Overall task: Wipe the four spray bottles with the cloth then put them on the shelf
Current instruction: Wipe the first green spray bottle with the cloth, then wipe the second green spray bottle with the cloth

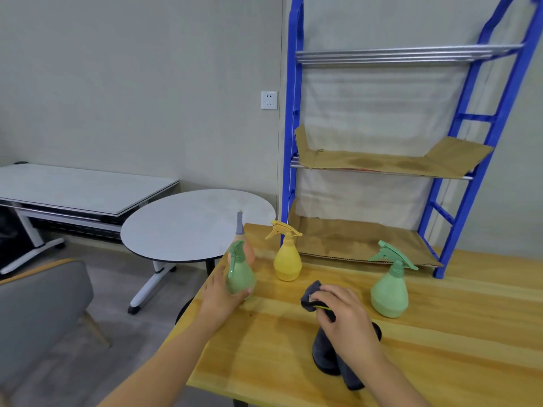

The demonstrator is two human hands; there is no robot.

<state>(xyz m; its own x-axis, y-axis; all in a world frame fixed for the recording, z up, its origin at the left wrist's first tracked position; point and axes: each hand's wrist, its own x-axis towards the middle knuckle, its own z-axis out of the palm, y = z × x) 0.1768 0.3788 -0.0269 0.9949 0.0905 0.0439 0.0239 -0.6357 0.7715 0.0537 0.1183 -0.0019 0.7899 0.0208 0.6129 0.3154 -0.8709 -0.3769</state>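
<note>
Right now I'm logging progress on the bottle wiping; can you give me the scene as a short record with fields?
left hand: grips the left green spray bottle at the table's left edge; hand at
right hand: holds the dark cloth; hand at
other bottles: yellow bottle, right green bottle, orange bottle with grey top behind the held one
bottles on shelf: none
shelf: blue rack, cardboard-lined tiers
surface: wooden table
</note>
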